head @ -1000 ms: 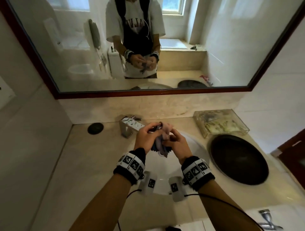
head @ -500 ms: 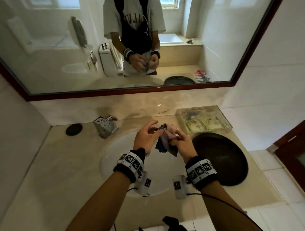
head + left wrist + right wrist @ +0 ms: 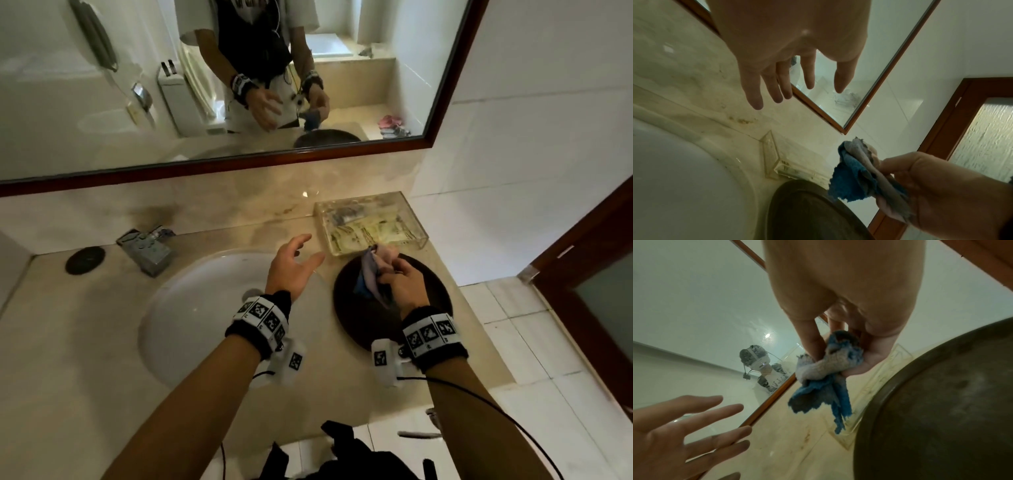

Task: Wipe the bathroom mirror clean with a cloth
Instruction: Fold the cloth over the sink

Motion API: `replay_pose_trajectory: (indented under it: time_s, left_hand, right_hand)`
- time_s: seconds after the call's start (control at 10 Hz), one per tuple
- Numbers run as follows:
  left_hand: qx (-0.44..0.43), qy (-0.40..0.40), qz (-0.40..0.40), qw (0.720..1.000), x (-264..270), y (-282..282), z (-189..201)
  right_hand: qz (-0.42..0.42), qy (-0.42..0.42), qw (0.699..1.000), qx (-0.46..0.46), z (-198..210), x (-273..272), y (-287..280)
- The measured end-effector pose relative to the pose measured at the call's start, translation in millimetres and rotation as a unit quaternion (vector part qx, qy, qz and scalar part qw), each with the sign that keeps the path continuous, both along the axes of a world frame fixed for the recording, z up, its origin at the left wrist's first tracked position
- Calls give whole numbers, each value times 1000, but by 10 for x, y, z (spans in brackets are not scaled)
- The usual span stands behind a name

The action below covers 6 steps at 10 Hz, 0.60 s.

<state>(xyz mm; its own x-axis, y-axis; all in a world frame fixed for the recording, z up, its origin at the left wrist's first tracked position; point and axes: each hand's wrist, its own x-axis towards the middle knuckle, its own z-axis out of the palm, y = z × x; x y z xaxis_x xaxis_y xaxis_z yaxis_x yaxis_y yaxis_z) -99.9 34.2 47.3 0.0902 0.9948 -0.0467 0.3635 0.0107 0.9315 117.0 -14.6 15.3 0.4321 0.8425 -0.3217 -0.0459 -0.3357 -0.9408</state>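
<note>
The wood-framed mirror (image 3: 342,68) hangs on the wall above the counter; its lower right corner (image 3: 844,113) shows in the left wrist view. A crumpled blue and grey cloth (image 3: 373,274) (image 3: 857,175) (image 3: 828,374) is bunched in my right hand (image 3: 400,284) (image 3: 840,347), whose fingers curl round it above the dark round lid. My left hand (image 3: 294,260) (image 3: 793,91) hovers over the right edge of the sink, fingers spread and holding nothing. It is apart from the cloth and also appears in the right wrist view (image 3: 694,423).
A white sink (image 3: 191,308) sits in the beige counter. A dark round lid (image 3: 346,308) lies to its right, with a clear plastic tray (image 3: 407,212) of items behind it. A grey box (image 3: 147,246) and a small black disc (image 3: 85,259) lie at the left. A wooden door (image 3: 592,260) stands right.
Both hands held the cloth together over the sink. Now my left hand has let go and spread open, while my right hand has carried the cloth rightward over the dark lid.
</note>
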Motion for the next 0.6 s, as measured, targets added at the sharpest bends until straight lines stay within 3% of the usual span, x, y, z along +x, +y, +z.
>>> replay_pose_trajectory:
  time_s: [0.4,0.6]
  left_hand:
    - [11,54,-26,998,338,-145,-135]
    - [30,64,-18,997,308,-221,-165]
  right_hand:
    - [-15,-90,989,-118,-347,328,-257]
    - [-47,-120,985,-118,-263,344,-308]
